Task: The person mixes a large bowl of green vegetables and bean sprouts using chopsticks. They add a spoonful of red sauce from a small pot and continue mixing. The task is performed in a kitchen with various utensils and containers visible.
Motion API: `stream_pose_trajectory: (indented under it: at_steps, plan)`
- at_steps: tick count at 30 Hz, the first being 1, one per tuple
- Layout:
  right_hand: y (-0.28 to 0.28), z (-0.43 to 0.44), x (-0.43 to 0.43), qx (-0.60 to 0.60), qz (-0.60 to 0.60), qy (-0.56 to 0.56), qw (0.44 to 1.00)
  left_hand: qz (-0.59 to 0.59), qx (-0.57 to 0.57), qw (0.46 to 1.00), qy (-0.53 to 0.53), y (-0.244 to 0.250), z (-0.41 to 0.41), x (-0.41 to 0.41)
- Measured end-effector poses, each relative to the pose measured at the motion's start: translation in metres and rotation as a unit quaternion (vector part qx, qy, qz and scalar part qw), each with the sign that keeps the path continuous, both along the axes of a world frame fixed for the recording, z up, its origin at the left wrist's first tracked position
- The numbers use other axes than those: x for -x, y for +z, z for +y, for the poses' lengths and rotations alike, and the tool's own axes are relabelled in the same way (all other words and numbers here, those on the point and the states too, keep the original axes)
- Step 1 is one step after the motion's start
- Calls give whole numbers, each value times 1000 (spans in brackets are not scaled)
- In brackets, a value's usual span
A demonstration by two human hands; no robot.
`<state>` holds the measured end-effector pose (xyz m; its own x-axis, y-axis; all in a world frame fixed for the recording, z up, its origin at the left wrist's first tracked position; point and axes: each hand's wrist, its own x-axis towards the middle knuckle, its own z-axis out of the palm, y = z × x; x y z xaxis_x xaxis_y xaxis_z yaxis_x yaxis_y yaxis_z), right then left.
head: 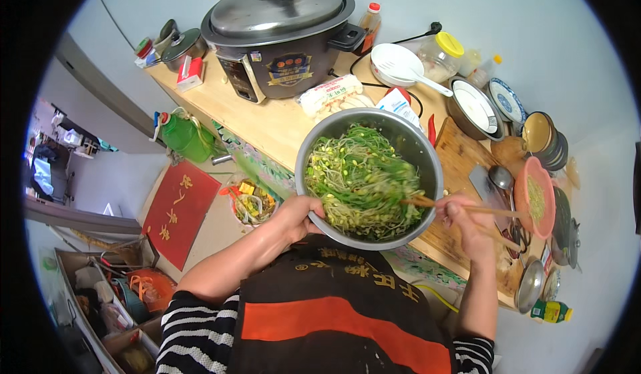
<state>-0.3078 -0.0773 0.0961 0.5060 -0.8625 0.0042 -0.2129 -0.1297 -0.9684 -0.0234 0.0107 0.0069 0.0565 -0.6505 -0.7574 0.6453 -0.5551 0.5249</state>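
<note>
A large steel bowl (pixel 434 149) is tilted at the counter's front edge, against my apron. Inside it lies a heap of bean sprouts (pixel 345 179) mixed with green strands, blurred on the right side. My left hand (pixel 300 216) grips the bowl's near-left rim, thumb over the edge. In my right hand (pixel 465 224) is a pair of wooden chopsticks (pixel 493 211), their tips among the sprouts at the bowl's right side. The tips themselves are partly hidden by the strands.
Behind the bowl stand a big electric cooker (pixel 285 48) and a bag of buns (pixel 335 99). Right lie a wooden cutting board (pixel 450 146), a cleaver (pixel 483 184), a ladle (pixel 501 178) and a pink basket (pixel 523 199). A red mat (pixel 183 211) and a waste bag (pixel 250 206) are on the floor.
</note>
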Motion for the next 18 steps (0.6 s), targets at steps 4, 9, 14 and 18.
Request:
stream_pose_trajectory:
  at_steps: [4, 9, 14, 18]
  plan:
    - [6, -14, -9, 42, -44, -46, 997, -21, 7, 998, 52, 4, 25, 6]
    - [-26, -1, -58, 371, -49, 183, 909, -61, 42, 986, 149, 11, 58, 20]
    - [2, 23, -51, 140, -60, 271, 950, -106, 59, 963, 240, 15, 110, 21]
    - [20, 20, -81, -14, -154, 147, 977, -135, 68, 957, 247, 24, 138, 13]
